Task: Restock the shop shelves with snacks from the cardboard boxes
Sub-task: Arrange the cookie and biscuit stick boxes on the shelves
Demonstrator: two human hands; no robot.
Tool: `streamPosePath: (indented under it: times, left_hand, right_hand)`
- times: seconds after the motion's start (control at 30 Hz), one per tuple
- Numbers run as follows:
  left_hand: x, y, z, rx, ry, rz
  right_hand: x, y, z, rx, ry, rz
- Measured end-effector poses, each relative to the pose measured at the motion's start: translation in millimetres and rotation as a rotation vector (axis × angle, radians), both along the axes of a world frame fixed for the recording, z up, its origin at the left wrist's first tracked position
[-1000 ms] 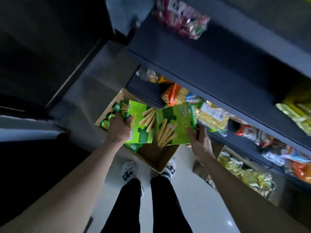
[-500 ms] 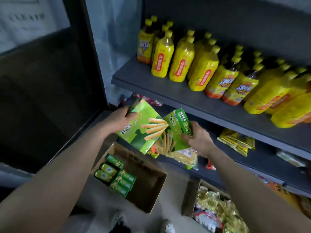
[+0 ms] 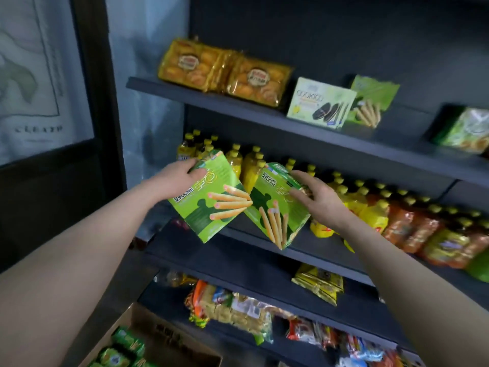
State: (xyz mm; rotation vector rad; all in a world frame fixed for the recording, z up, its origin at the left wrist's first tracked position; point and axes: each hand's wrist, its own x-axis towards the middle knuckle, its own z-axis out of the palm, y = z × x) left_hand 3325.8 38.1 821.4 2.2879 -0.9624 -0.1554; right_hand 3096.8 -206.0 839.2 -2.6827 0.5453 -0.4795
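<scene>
**Two green stick boxes held up by the shelves**

The left hand holds the left box by its top corner. The thumb is on the front and the fingers curl behind. The right hand holds the right box with bent fingers over its front and right side. Both boxes are tilted, up in the air in front of the yellow bottles. Their near corners meet in the middle.

The top shelf has a thick front edge. It has bare room at the far left end, and more between the stick box and the green bag. The shelf under the bottles is bare on its left part. A dark door frame stands close to the left ends of the shelves.

Counting: two boxes in the hands. On the top shelf there are two bread bags with round labels, one cookie box, one stick box and one green bag. The yellow bottles and the orange bottles are too many to count. One yellow bag lies on the shelf under them. One cardboard box sits at the bottom left, with at least three green packs showing inside.
</scene>
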Motion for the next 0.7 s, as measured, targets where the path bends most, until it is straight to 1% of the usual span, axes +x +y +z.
streamPosePath:
  times: [0.1, 0.23, 0.37, 0.5, 0.6, 0.7]
  left_hand:
    - [-5, -20, 42, 0.002, -0.147, -0.053]
    - [-9, -40, 91, -0.028, -0.25, -0.093]
    - [-21, -64, 134, -0.078, -0.294, -0.21]
    - [-36, -104, 162, -0.079, -0.341, -0.277]
    - [-42, -141, 180, -0.098, -0.327, -0.314]
    - [-42, -177, 199, -0.151, -0.284, -0.358]
  right_hand:
    - [-17, -9, 43, -0.012, -0.098, -0.016]
    - [-33, -22, 89, -0.003, -0.271, -0.091]
    - [-55, -40, 119, -0.04, -0.398, -0.156]
    - [-79, -69, 159, -0.07, -0.605, -0.274]
    - [-95, -98, 195, -0.106, -0.74, -0.377]
    - [-97, -140, 223, -0.165, -0.812, -0.463]
